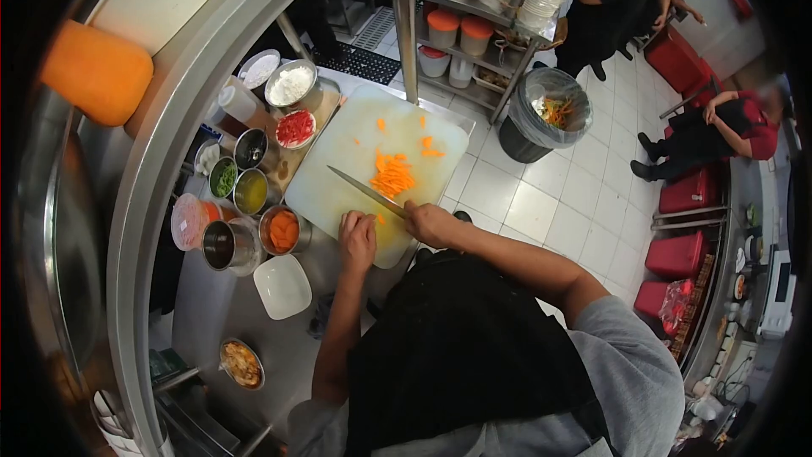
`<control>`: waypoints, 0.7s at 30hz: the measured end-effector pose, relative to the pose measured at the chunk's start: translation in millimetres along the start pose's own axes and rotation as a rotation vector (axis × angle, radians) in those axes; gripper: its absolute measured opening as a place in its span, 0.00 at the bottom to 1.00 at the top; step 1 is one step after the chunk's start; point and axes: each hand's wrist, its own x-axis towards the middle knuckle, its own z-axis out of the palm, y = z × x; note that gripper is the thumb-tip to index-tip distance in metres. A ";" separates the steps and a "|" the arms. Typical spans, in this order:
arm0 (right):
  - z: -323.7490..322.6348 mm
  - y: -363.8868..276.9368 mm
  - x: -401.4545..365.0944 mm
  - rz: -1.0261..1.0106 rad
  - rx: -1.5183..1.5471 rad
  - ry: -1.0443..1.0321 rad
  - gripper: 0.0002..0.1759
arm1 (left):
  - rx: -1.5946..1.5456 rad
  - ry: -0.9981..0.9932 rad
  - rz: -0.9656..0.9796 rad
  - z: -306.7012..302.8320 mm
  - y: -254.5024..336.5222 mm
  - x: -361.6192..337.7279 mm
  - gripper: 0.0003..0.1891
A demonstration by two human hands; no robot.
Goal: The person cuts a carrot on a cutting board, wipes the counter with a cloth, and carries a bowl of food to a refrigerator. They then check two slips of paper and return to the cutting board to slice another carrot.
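Observation:
My right hand [430,224] is wrapped round the handle of a kitchen knife [364,188], its blade pointing away and to the left across the white cutting board [338,131]. Just beyond the blade lies a pile of cut carrot sticks [392,174], with a few loose bits farther up the board. My left hand [357,234] rests at the board's near left edge, fingers curled; a small orange carrot piece [380,220] shows beside its fingertips. Whatever those fingers hold is hidden. Left of this hand stands a metal container of carrot pieces [281,229].
A white square bowl [283,287] and a dish of food [242,364] sit on the steel counter. Several metal containers, a red-filled bowl [296,129] and a bowl of white powder [291,85] crowd the board's left. A lined bin [545,110] stands beyond; other people are nearby.

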 end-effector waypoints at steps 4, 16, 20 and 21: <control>2.0 -2.9 2.5 -0.009 -0.052 -0.012 0.16 | -0.008 -0.042 0.018 2.6 4.4 8.8 0.06; 7.2 -11.8 9.2 -0.048 -0.131 -0.007 0.17 | 0.048 -0.028 0.007 11.0 6.9 12.5 0.02; 3.5 -23.5 8.1 0.044 -0.130 -0.048 0.16 | 0.046 -0.024 0.005 12.0 7.9 11.7 0.02; 5.0 -22.4 8.2 0.045 -0.132 -0.050 0.16 | 0.047 -0.025 0.001 12.1 8.0 11.5 0.03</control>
